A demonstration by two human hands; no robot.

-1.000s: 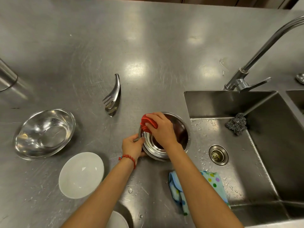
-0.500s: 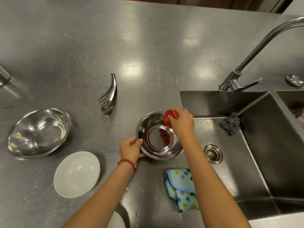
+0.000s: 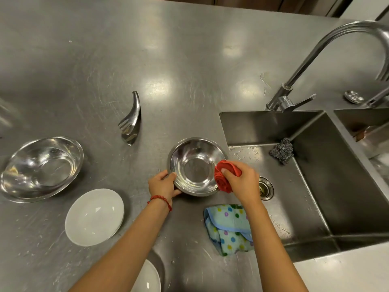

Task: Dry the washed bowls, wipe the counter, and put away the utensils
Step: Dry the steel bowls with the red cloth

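Observation:
A small steel bowl (image 3: 194,165) sits on the steel counter (image 3: 168,60) just left of the sink. My left hand (image 3: 163,185) grips its near-left rim. My right hand (image 3: 242,182) holds a bunched red cloth (image 3: 224,175) pressed against the bowl's right rim. A larger steel bowl (image 3: 42,167) stands at the far left. Below it a white bowl (image 3: 94,217) rests on the counter, and a second white dish (image 3: 147,279) shows at the bottom edge, partly hidden by my left arm. A curved steel serving fork (image 3: 131,121) lies behind the small bowl.
A blue polka-dot cloth (image 3: 228,228) lies crumpled under my right forearm. The sink (image 3: 305,186) to the right holds a steel scourer (image 3: 282,150) and a drain (image 3: 266,187). A tall faucet (image 3: 305,76) rises behind it. Water drops dot the counter.
My right hand has carried the red cloth round the bowl, from its left inner side a second ago, over the far right rim, to the near right rim. My left hand kept its hold.

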